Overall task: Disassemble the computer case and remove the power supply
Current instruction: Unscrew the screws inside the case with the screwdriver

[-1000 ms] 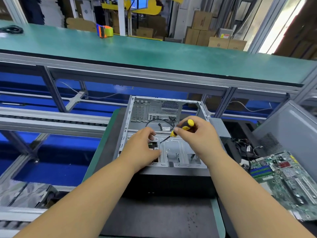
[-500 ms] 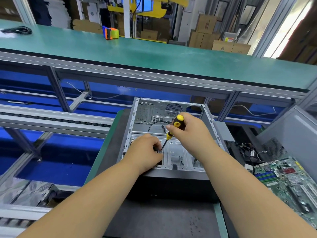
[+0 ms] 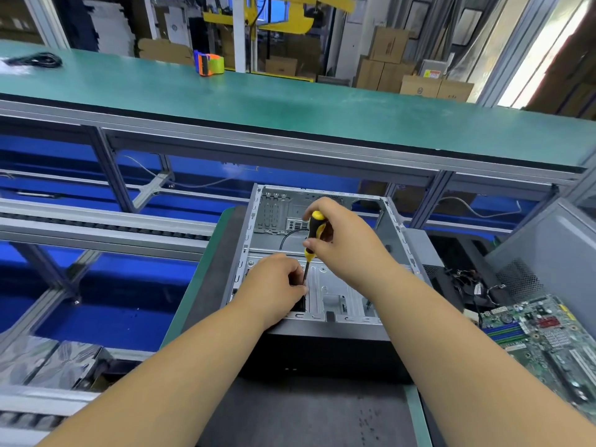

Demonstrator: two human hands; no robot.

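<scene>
The computer case [image 3: 322, 253] lies open on its side on a dark mat [image 3: 306, 414], its bare metal interior facing up and both hands working inside it. The right hand [image 3: 348, 243] grips a screwdriver [image 3: 314, 232] with a yellow and black handle, fingers curled round the handle and the thumb pressed on its lower part; the thin shaft runs almost straight down from below the thumb. The left hand [image 3: 274, 288] rests on the metal tray inside the case, fingers curled inward just beside the shaft, their tips close round the point where the tip of the tool meets the metal (whether they pinch a screw or the shaft itself cannot be told, as the knuckles hide it). A black cable [image 3: 288, 235] loops across the case floor just beyond the right fingers. Well to the right of both hands a green motherboard [image 3: 548, 337] lies on the bench, with a grey side panel [image 3: 554, 253] leaning behind it.
</scene>
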